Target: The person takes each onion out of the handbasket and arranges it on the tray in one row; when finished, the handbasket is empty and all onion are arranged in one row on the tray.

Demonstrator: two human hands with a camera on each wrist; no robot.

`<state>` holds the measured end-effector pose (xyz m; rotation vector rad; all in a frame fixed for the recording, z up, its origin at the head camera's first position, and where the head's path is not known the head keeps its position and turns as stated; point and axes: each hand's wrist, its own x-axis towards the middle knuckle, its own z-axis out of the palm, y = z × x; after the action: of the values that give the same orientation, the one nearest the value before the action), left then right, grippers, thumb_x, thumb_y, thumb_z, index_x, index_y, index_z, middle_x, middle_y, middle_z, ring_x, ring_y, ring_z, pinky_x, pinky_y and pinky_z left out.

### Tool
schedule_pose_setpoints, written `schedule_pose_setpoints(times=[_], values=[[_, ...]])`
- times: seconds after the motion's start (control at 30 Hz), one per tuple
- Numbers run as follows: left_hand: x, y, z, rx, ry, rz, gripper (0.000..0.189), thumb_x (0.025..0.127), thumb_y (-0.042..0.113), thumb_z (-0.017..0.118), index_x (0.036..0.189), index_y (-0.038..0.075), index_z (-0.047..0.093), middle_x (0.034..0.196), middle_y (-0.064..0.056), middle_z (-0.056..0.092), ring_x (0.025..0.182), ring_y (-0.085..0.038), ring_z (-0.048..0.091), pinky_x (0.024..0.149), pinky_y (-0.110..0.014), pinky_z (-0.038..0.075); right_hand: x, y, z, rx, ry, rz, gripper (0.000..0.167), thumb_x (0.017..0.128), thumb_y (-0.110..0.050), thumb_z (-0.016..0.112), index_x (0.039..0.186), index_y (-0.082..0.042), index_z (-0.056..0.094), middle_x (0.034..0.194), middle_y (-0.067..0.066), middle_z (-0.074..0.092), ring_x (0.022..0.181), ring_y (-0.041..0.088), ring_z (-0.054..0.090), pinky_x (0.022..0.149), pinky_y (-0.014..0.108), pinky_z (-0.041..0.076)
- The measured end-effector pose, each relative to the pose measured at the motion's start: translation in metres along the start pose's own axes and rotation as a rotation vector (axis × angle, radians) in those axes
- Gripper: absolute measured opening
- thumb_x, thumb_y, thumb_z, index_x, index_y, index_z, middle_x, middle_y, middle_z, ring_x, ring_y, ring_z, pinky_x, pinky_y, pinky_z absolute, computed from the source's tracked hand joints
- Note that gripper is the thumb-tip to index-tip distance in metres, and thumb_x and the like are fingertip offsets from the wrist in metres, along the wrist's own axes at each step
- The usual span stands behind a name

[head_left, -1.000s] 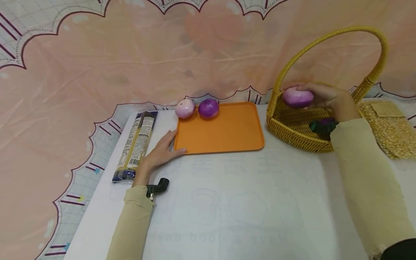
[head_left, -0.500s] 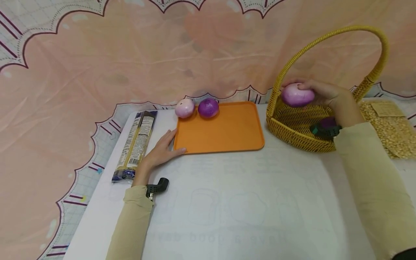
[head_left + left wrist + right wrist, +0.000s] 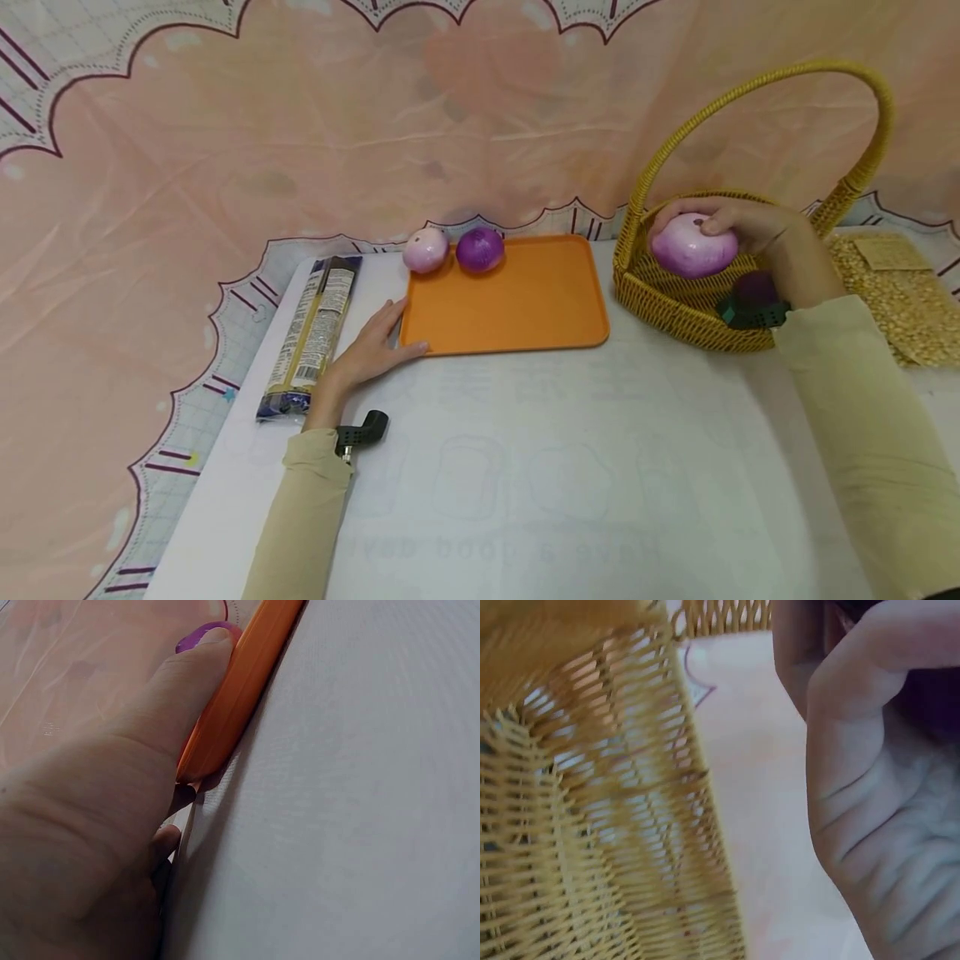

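Observation:
My right hand [image 3: 738, 221] grips a pale purple onion [image 3: 693, 247] above the yellow wicker basket [image 3: 675, 325], inside the arch of its handle. In the right wrist view, the curled fingers [image 3: 847, 750] partly hide the onion's dark side, with the basket's woven wall to the left. My left hand [image 3: 367, 354] rests at the front left corner of an orange tray [image 3: 525, 308], fingers along its left edge. In the left wrist view its thumb [image 3: 180, 690] lies over the tray's rim. A pinkish onion [image 3: 426, 251] and a darker purple onion [image 3: 481, 250] sit at the tray's back left.
A long printed packet [image 3: 311, 337] lies left of the tray, beside my left wrist. Another dark purple item [image 3: 756, 287] sits in the basket, partly behind the right wrist camera. Right of the basket is a bag of yellow kernels [image 3: 896, 292]. A patterned cloth [image 3: 337, 150] hangs behind the white table [image 3: 510, 467].
The onion in my right hand has tilted, showing its pale end, and moved slightly right and down over the basket. My left hand stays at the tray corner.

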<state>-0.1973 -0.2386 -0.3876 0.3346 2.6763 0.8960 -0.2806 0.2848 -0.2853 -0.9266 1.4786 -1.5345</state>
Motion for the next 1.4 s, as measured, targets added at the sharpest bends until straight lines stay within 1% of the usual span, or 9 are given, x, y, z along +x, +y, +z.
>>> schedule_pose_setpoints(times=[0.17,0.23,0.43,0.67,0.77,0.93,1.03,1.23,1.4], values=[[0.001,-0.002,-0.001,0.002,0.002,-0.001,0.092,0.088,0.048,0.066,0.157,0.018,0.013,0.165,-0.013,0.009,0.153,-0.033,0.003,0.122,-0.058,0.008,0.010,-0.004,0.008,0.005,-0.118,-0.110,0.043,0.093,-0.010,0.036,0.130,-0.008,0.056,0.127,0.003,0.062,0.109,0.014,0.059,0.082,0.023,0.057],[0.002,-0.002,-0.001,0.004,0.002,-0.001,0.092,0.088,0.048,0.066,0.157,0.018,0.013,0.165,-0.013,0.009,0.153,-0.033,0.003,0.122,-0.057,0.008,0.013,-0.006,0.010,-0.023,-0.132,-0.120,0.044,0.092,-0.009,0.036,0.131,-0.008,0.056,0.127,0.004,0.062,0.109,0.016,0.059,0.081,0.024,0.057],[0.003,-0.002,-0.001,0.002,-0.003,0.000,0.092,0.088,0.047,0.066,0.157,0.018,0.013,0.165,-0.012,0.010,0.153,-0.033,0.003,0.122,-0.056,0.007,0.018,-0.009,0.018,-0.084,-0.084,-0.054,0.039,0.093,-0.012,0.041,0.128,-0.011,0.058,0.124,0.003,0.062,0.104,0.016,0.061,0.076,0.026,0.059],[0.003,-0.003,-0.001,0.008,-0.005,0.010,0.092,0.088,0.046,0.066,0.157,0.016,0.013,0.164,-0.012,0.010,0.153,-0.033,0.002,0.122,-0.057,0.007,0.019,-0.001,0.025,-0.118,-0.125,-0.129,0.040,0.094,-0.010,0.038,0.131,-0.008,0.056,0.127,0.004,0.060,0.107,0.016,0.058,0.076,0.025,0.058],[0.004,-0.004,-0.001,0.005,-0.001,0.012,0.092,0.088,0.046,0.066,0.157,0.017,0.013,0.164,-0.013,0.010,0.153,-0.033,0.003,0.122,-0.056,0.007,0.021,-0.002,0.032,-0.151,-0.077,-0.074,0.039,0.095,-0.012,0.040,0.130,-0.012,0.057,0.125,0.003,0.061,0.106,0.016,0.059,0.077,0.026,0.057],[0.004,-0.005,-0.002,0.005,0.002,0.014,0.093,0.088,0.046,0.067,0.157,0.017,0.013,0.164,-0.013,0.010,0.153,-0.033,0.003,0.122,-0.056,0.008,0.031,-0.010,0.049,-0.285,0.065,0.025,0.039,0.099,-0.009,0.038,0.132,-0.019,0.055,0.128,-0.001,0.056,0.105,0.016,0.057,0.079,0.027,0.056],[0.004,-0.005,-0.001,0.001,-0.001,0.009,0.093,0.088,0.047,0.067,0.157,0.017,0.013,0.164,-0.013,0.009,0.153,-0.033,0.003,0.122,-0.057,0.008,0.041,-0.012,0.063,-0.306,0.193,0.084,0.038,0.100,-0.011,0.040,0.135,-0.021,0.054,0.129,0.001,0.053,0.106,0.019,0.057,0.080,0.029,0.057],[0.004,-0.004,-0.001,-0.002,-0.002,0.005,0.093,0.088,0.047,0.067,0.157,0.018,0.013,0.164,-0.014,0.009,0.153,-0.033,0.003,0.122,-0.057,0.008,0.057,-0.011,0.092,-0.295,0.447,0.249,0.039,0.100,-0.029,0.049,0.140,-0.026,0.050,0.136,0.004,0.045,0.115,0.025,0.051,0.088,0.031,0.055],[0.004,-0.004,-0.001,0.003,-0.001,0.002,0.092,0.088,0.046,0.067,0.157,0.018,0.013,0.164,-0.014,0.009,0.153,-0.033,0.003,0.122,-0.056,0.008,0.069,-0.007,0.105,-0.365,0.555,0.249,0.043,0.100,-0.034,0.052,0.142,-0.026,0.048,0.140,0.001,0.044,0.119,0.024,0.045,0.092,0.029,0.050]])
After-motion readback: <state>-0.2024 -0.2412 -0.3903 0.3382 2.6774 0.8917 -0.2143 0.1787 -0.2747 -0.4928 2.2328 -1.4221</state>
